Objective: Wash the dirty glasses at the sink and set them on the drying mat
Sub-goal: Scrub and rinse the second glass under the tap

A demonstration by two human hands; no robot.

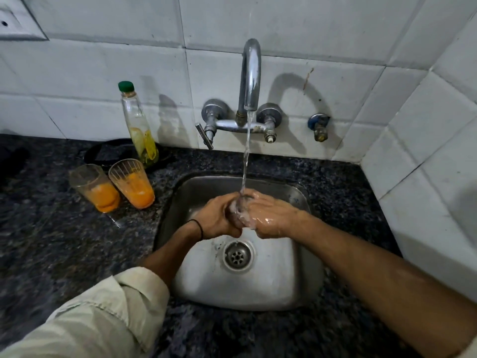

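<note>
A clear glass is held over the steel sink under the running water from the tap. My left hand grips its left side and my right hand, wet, wraps its right side. The stream falls onto the glass's rim. Most of the glass is hidden by my fingers. Two dirty glasses with orange residue stand on the counter left of the sink: one farther left, the other nearer the sink.
A tall clear bottle with a green cap stands behind the dirty glasses, beside a dark round object. The dark speckled stone counter surrounds the sink. White tiled walls rise at the back and right. The drain lies below my hands.
</note>
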